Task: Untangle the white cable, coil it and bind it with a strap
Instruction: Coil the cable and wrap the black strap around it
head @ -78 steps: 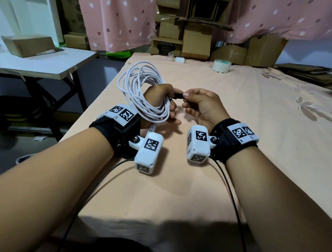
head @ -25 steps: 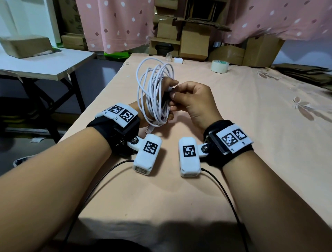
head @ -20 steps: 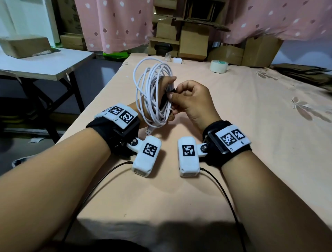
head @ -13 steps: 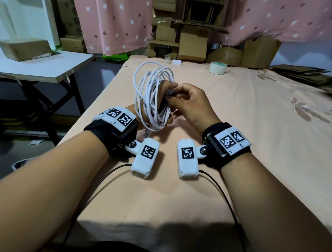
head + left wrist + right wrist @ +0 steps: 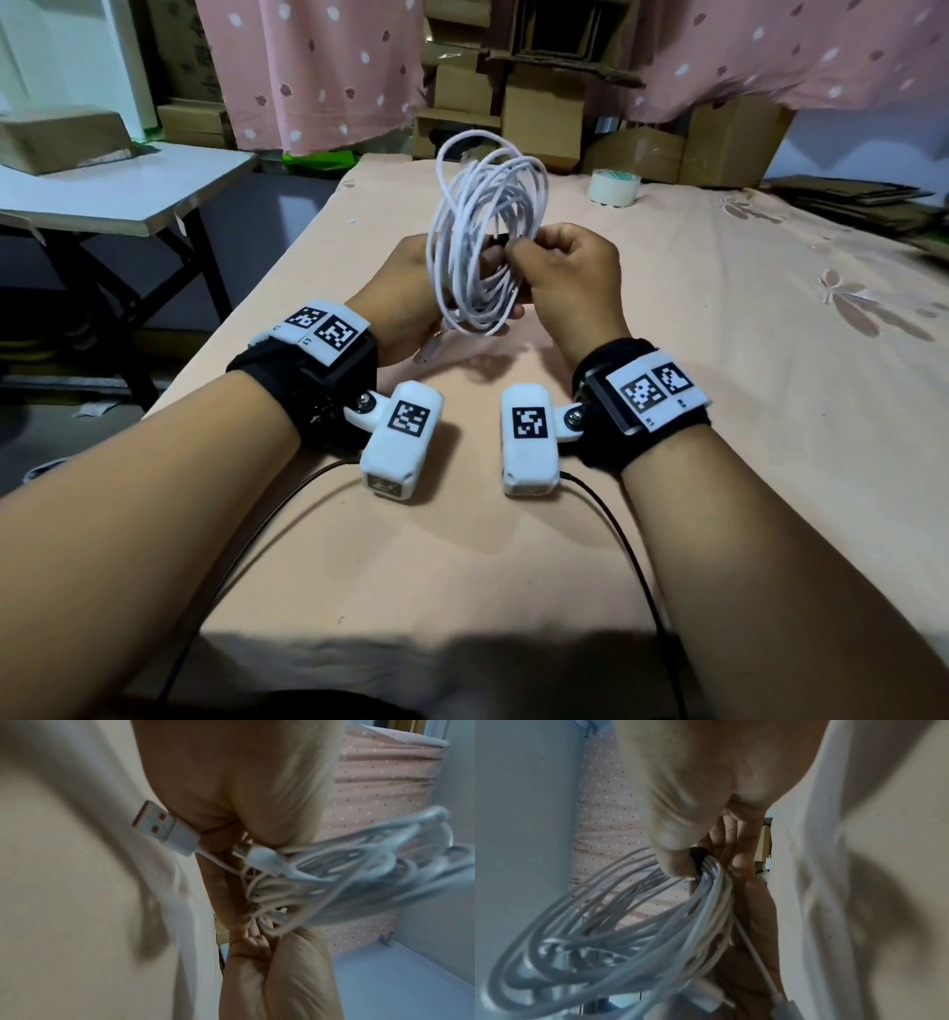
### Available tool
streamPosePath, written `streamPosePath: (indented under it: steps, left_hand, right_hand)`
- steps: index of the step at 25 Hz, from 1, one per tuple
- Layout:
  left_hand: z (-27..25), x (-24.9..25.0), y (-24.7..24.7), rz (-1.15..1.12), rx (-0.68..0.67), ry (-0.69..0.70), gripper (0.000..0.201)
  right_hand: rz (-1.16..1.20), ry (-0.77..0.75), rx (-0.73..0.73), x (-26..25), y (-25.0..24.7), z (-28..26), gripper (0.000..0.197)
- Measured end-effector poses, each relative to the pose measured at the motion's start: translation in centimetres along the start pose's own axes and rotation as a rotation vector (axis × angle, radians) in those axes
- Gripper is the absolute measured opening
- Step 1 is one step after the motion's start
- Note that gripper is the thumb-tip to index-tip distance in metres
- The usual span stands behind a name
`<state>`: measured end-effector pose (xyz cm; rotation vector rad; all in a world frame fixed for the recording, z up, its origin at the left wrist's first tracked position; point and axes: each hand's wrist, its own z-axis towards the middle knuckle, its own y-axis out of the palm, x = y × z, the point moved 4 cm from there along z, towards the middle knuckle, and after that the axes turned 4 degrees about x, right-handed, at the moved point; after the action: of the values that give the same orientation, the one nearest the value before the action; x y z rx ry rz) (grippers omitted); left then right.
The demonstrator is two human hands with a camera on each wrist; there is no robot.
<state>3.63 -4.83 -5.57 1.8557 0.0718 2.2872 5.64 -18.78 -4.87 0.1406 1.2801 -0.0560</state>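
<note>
— Holding what, exactly?

— My left hand grips the coil upright above the table. My right hand pinches the black strap against the gathered strands.

— Will it behave?

— Light, springy, slippery, I'd judge; loops want to fan out. Best held at the bunched waist, plugs left dangling.

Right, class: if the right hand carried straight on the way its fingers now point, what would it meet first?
The right hand points leftward into the white cable coil, already at its fingers, which pinch a black strap there. Just behind sits the left hand; depth is uncertain.
</note>
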Motion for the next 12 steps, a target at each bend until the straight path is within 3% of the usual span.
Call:
streamPosePath:
  steps: [2, 4, 6, 8, 12]
  left_hand:
    - [0.1, 0.2, -0.2, 0.026, -0.025, 0.061, 0.03]
    - [-0.1, 0.7, -0.4, -0.002, 0.026, 0.046, 0.016]
    - [-0.5, 1.0, 0.1, 0.045, 0.021, 0.022, 0.057]
    - [-0.5, 0.8, -0.4, 0.076, 0.035, 0.002, 0.071]
    - [0.2, 0.4, -1.3, -0.026, 0.086, -0.04, 0.014]
  right_hand:
    - [0.059, 0.025, -0.017, 0.2, 0.0, 0.1, 0.027]
    - [0.143, 0.046, -0.046, 0.4, 0.0, 0.1, 0.025]
    - [0.197, 0.075, -0.073, 0.5, 0.1, 0.1, 0.023]
    - [0.236, 0.098, -0.098, 0.4, 0.1, -0.2, 0.024]
    - [0.276, 0.074, -0.182, -0.3, 0.4, -0.9, 0.047]
